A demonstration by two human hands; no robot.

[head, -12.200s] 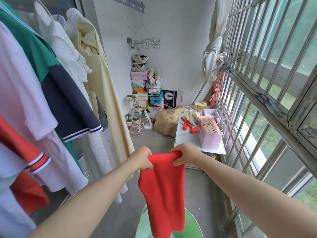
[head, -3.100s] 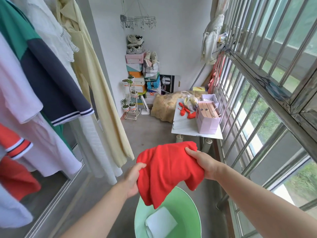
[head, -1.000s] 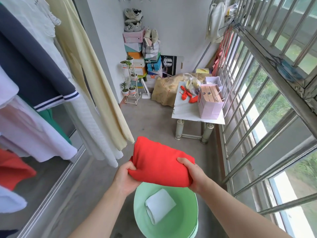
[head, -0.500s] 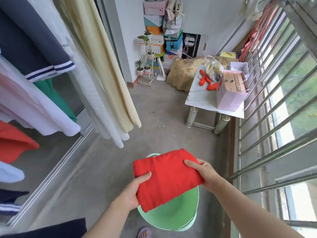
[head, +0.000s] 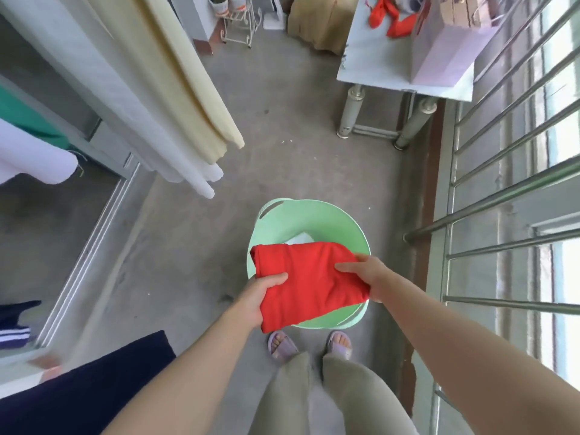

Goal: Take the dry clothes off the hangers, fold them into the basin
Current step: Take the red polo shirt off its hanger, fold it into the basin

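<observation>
Holding a folded red garment [head: 309, 284] at lower centre of the frame, just above the near half of a pale green basin [head: 329, 215] that stands on the concrete floor. Bright red and plain, folded into a thick, lightly creased rectangle and tilted a little. Gripped at its near left corner by the left hand [head: 262, 293], thumb on top and the rest hidden underneath. Grasped at its right edge by the right hand [head: 364, 273], fingers [head: 345, 266] curled over the top.

Inside the basin, mostly covered by the garment: one corner of a folded white cloth [head: 301, 239]. On the basin's far left rim, a handle slot.

Just below the basin, two feet in lilac slippers [head: 282, 343]. At upper left, hanging clear of the basin, a cream garment [head: 188, 89] and a white garment [head: 125, 89]. At lower left, dark navy fabric [head: 78, 394]. At upper right, a white desk [head: 376, 67] on metal legs, carrying a lilac paper bag [head: 445, 51] and some red pieces [head: 392, 23]. Down the right edge, metal window bars [head: 502, 196].
</observation>
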